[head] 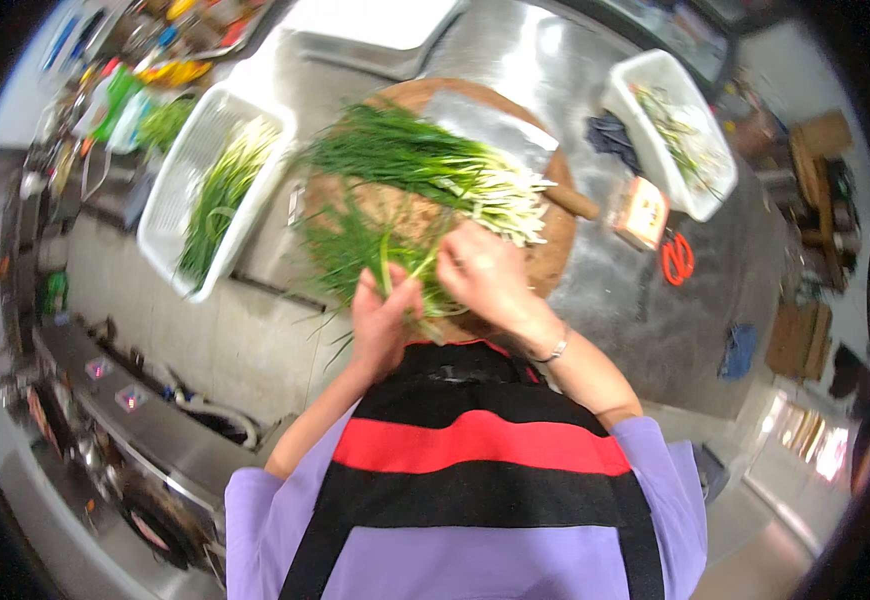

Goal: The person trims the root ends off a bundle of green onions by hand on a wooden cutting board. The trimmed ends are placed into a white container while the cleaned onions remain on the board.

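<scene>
My left hand (381, 319) holds a loose bunch of green chives (345, 247) low over the near part of a round wooden chopping board (557, 259). My right hand (484, 270) is closed beside it, fingertips pinching a pale stalk from the same bunch; motion blurs the fingers. Beyond both hands, a large pile of chives (405, 146) lies across the board, leaves to the left and white ends to the right. The pile partly covers a cleaver: its broad blade (487, 124) shows behind, its wooden handle (571, 201) sticking out at right.
Left of the board stands a white plastic basket (169, 217) with chives inside. Another white basket (621, 90), holding plant scraps, is at right on the steel table (615, 322). Near it lie a dark crumpled bag (613, 141), a small box (641, 214) and red-handled scissors (676, 259).
</scene>
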`<state>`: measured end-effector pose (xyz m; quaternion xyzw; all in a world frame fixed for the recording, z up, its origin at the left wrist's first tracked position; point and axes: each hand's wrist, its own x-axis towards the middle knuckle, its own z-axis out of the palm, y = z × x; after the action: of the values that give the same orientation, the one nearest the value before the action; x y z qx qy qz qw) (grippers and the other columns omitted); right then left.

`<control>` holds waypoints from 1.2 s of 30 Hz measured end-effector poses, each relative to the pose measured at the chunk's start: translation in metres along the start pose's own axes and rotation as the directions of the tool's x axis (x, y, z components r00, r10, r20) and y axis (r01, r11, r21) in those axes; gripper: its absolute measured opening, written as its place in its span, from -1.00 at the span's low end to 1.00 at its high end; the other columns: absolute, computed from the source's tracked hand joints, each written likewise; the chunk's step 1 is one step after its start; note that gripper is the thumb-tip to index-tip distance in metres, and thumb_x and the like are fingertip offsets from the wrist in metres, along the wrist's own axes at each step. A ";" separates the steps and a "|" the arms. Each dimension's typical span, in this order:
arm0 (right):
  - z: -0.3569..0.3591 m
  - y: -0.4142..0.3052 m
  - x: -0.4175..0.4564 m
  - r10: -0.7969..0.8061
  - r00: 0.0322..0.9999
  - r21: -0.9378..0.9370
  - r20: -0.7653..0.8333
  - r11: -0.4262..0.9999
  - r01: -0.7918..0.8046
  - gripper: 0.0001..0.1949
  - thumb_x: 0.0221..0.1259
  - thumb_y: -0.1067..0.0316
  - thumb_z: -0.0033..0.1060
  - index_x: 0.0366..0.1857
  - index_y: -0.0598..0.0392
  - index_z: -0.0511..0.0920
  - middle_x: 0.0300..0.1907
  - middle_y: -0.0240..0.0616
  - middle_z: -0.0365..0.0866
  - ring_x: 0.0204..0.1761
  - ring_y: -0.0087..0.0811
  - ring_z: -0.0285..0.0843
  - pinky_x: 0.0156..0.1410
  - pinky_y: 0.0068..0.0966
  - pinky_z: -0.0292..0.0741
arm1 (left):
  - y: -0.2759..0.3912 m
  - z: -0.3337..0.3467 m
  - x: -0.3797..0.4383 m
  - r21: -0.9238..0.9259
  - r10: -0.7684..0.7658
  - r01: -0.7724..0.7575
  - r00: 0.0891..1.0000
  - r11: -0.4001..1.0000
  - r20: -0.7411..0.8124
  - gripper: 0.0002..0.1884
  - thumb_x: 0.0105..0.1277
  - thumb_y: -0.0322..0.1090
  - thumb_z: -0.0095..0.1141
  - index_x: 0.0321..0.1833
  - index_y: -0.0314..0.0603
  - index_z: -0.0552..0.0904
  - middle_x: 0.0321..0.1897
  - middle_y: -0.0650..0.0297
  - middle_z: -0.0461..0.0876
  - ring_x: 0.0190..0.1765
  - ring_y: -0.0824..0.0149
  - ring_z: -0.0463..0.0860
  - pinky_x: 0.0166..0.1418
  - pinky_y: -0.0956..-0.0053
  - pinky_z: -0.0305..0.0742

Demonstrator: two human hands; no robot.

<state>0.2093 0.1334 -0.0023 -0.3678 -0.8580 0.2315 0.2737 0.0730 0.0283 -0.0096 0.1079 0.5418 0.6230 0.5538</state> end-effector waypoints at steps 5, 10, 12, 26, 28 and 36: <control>-0.004 0.018 0.013 0.138 0.963 -0.019 -0.232 0.989 -0.147 -0.92 0.15 0.42 0.29 -0.40 0.12 0.55 -0.41 -0.16 0.57 -0.41 -0.12 0.62 -0.32 -0.27 0.56 | -0.003 -0.005 0.002 -0.004 -0.032 0.033 0.997 0.999 0.068 -0.80 0.38 -0.54 0.14 -0.05 -0.15 0.42 -0.39 0.28 0.50 -0.44 0.40 0.50 -0.33 0.48 0.44; -0.116 0.066 0.051 0.313 0.884 0.327 -0.346 0.924 -0.199 -0.90 0.26 0.39 0.29 -0.27 0.18 0.67 -0.39 -0.17 0.66 -0.38 -0.31 0.63 -0.19 -0.45 0.55 | -0.003 -0.011 0.006 -0.148 -0.100 0.103 0.995 0.984 0.030 -0.76 0.39 -0.50 0.11 0.06 -0.13 0.46 -0.31 0.23 0.57 -0.33 0.34 0.54 -0.27 0.40 0.47; -0.170 0.100 0.070 0.469 0.817 0.523 -0.336 0.814 -0.253 -0.87 0.35 0.31 0.30 -0.20 0.12 0.70 -0.38 -0.42 0.69 -0.36 -0.58 0.61 -0.24 -0.61 0.52 | 0.000 -0.015 0.009 -0.191 -0.199 0.205 0.979 0.960 0.049 -0.74 0.41 -0.46 0.10 0.11 -0.13 0.46 -0.29 0.22 0.58 -0.29 0.32 0.55 -0.22 0.38 0.48; -0.220 0.278 0.014 0.681 0.550 0.411 -0.484 0.731 -0.545 -0.63 0.30 0.27 0.28 0.12 0.20 0.66 0.00 -0.21 0.76 0.01 -0.40 0.70 0.15 -0.49 0.56 | 0.003 -0.040 0.025 -0.502 -0.287 0.361 0.932 0.786 0.221 -0.55 0.46 -0.35 0.00 0.40 -0.15 0.43 0.03 0.06 0.65 0.13 0.00 0.64 0.24 0.07 0.54; -0.179 0.189 0.016 0.646 0.741 0.591 -0.186 0.676 -0.440 -0.68 0.39 0.34 0.23 0.12 0.26 0.63 -0.03 -0.27 0.72 -0.06 -0.49 0.67 0.09 -0.54 0.55 | 0.010 -0.032 0.024 -0.534 -0.212 0.320 0.944 0.783 0.254 -0.55 0.49 -0.32 -0.05 0.41 -0.17 0.42 0.17 0.06 0.59 0.31 -0.01 0.54 0.45 0.05 0.39; -0.071 0.007 -0.012 0.162 0.902 0.578 0.401 0.718 -0.386 -0.72 0.31 0.41 0.32 0.05 0.23 0.63 -0.04 -0.26 0.68 -0.01 -0.45 0.65 0.11 -0.53 0.57 | 0.025 -0.002 0.018 -0.668 -0.002 0.282 0.922 0.689 0.387 -0.49 0.46 -0.35 -0.19 0.48 -0.17 0.32 0.36 0.03 0.46 0.48 -0.04 0.36 0.60 -0.02 0.18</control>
<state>0.2655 0.1423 0.0433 -0.3327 -0.6927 0.6074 0.2014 0.0508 0.0466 0.0010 -0.0468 0.1554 0.7075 0.6878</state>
